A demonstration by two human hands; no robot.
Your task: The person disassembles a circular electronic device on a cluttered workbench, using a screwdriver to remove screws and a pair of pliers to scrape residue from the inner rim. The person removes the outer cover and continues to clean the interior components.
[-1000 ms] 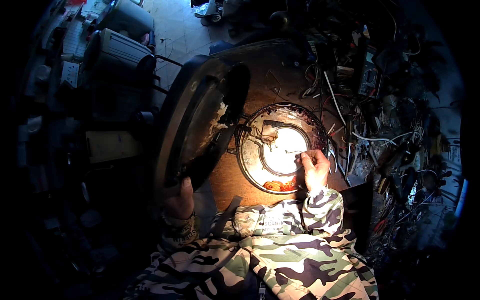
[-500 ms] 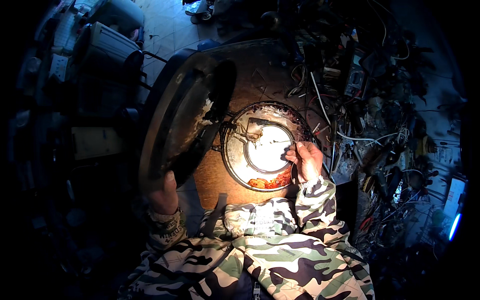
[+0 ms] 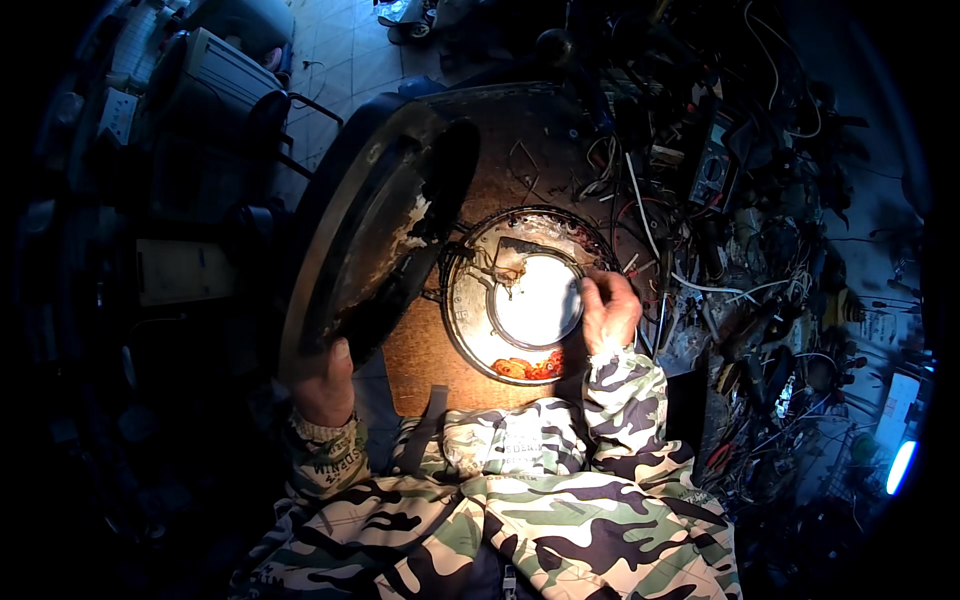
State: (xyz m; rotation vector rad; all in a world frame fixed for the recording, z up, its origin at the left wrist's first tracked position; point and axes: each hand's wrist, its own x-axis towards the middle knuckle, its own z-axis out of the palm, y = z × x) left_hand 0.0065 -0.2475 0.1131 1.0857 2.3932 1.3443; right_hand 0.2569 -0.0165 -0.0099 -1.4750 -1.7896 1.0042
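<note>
A round metal appliance base (image 3: pixel 475 345), with a rust-red patch along its near edge, lies on a brown wooden table. A bright, glaring white disc (image 3: pixel 538 300) fills its middle. To its left, a large dark round cover (image 3: pixel 350 225) is tilted up on edge, with flaking pale patches on its inner side and wires running towards the base. My left hand (image 3: pixel 325 385) grips the cover's lower edge, thumb showing and fingers mostly hidden. My right hand (image 3: pixel 610 312) is closed at the base's right rim; whatever its fingers pinch is hidden.
A small plate with wires (image 3: pixel 512 262) overlaps the white disc's upper left. Right of the base lie tangled cables, a white cable (image 3: pixel 640 200), a multimeter (image 3: pixel 714 165) and cluttered tools. The wooden tabletop (image 3: pixel 420 375) shows in front. Boxy appliances (image 3: pixel 215 85) stand at the far left.
My right hand has drawn back slightly right from over the white disc and turned. The thin dark rod that stuck out from its fingers no longer shows. The left hand still holds the cover.
</note>
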